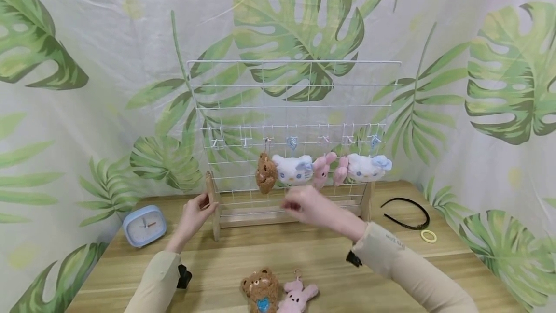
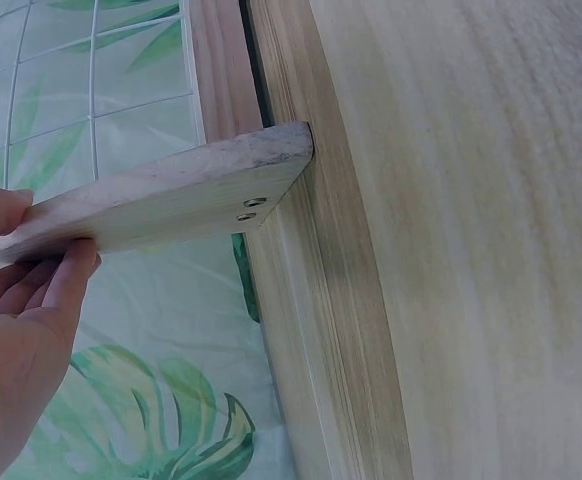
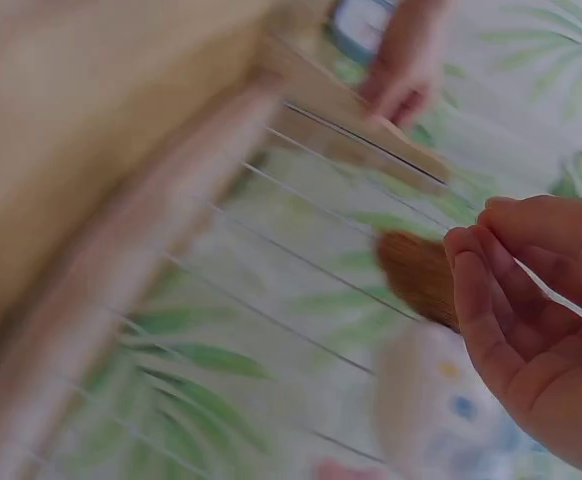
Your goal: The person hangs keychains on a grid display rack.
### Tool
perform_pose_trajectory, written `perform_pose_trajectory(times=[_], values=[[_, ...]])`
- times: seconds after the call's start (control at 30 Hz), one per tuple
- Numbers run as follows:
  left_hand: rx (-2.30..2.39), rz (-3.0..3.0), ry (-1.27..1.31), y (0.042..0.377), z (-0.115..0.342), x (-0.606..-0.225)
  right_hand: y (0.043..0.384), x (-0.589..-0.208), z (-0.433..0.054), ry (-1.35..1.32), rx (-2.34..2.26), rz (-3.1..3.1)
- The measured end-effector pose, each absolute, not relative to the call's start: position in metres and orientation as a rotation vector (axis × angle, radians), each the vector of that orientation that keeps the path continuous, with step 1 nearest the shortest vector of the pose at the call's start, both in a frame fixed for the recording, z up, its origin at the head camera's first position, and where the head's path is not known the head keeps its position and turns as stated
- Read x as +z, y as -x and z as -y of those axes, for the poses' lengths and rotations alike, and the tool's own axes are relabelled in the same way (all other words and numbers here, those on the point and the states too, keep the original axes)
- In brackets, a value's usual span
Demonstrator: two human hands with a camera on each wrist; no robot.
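My left hand (image 1: 196, 214) grips the upright wooden side post (image 1: 213, 206) of a white wire grid rack (image 1: 295, 85), thumb on one face and fingers on the other in the left wrist view. In front of the rack's lower part is my right hand (image 1: 310, 205), its fingers loosely bent with nothing visible between them. Just above it hang a brown bear plush (image 1: 266, 174) and a white cat-shaped plush (image 1: 293, 170) with a blue bow. Farther right hang two pink plush toys, the nearer one a pink rabbit plush (image 1: 322, 170), and another white cat-shaped plush (image 1: 369, 168).
A brown bear plush with a blue heart (image 1: 262, 288) and a pink rabbit plush (image 1: 296, 298) lie at the table's front. At left stands a blue clock (image 1: 145, 226). A black headband (image 1: 423, 211) and a yellow ring (image 1: 428, 236) lie right. Two left hooks (image 1: 246, 142) hold nothing.
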State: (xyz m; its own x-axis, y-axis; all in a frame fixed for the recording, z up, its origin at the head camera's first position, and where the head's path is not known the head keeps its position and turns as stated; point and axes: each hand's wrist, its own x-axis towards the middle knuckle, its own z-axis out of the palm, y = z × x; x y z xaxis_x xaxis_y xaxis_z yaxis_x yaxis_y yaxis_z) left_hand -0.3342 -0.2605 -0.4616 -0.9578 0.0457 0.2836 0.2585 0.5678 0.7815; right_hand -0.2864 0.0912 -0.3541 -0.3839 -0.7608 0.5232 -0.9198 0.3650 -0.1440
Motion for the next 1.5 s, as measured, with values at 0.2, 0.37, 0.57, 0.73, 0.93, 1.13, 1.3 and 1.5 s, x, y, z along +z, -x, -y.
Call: perform_pose_trajectory(times=[0.2,0.37,0.57,0.73,0.93,1.13,1.3,1.5], values=[[-1.314,2.574,0.259,0.334,0.26,-0.46,0.274,-0.421,-0.107,-1.479,0.601,2.45],[-1.329,2.586,0.244,0.332,0.261,-0.457,0.27,-0.458,-0.113,-1.489,0.597,2.621],[-1.314,2.596,0.228,0.332,0.262,-0.456,0.266,-0.475,-0.111,-1.415,0.626,2.8],[-1.302,2.597,0.223,0.332,0.261,-0.458,0.264,-0.481,-0.108,-1.352,0.59,2.883],[-1.312,2.582,0.237,0.331,0.26,-0.459,0.264,-0.485,-0.104,-1.291,0.505,2.879],[-1.309,2.585,0.24,0.331,0.26,-0.458,0.264,-0.486,-0.104,-1.289,0.456,2.886],[-1.316,2.59,0.251,0.33,0.26,-0.459,0.264,-0.482,-0.108,-1.369,0.583,2.846],[-1.328,2.577,0.259,0.33,0.26,-0.459,0.261,-0.466,-0.112,-1.409,0.746,2.764]])
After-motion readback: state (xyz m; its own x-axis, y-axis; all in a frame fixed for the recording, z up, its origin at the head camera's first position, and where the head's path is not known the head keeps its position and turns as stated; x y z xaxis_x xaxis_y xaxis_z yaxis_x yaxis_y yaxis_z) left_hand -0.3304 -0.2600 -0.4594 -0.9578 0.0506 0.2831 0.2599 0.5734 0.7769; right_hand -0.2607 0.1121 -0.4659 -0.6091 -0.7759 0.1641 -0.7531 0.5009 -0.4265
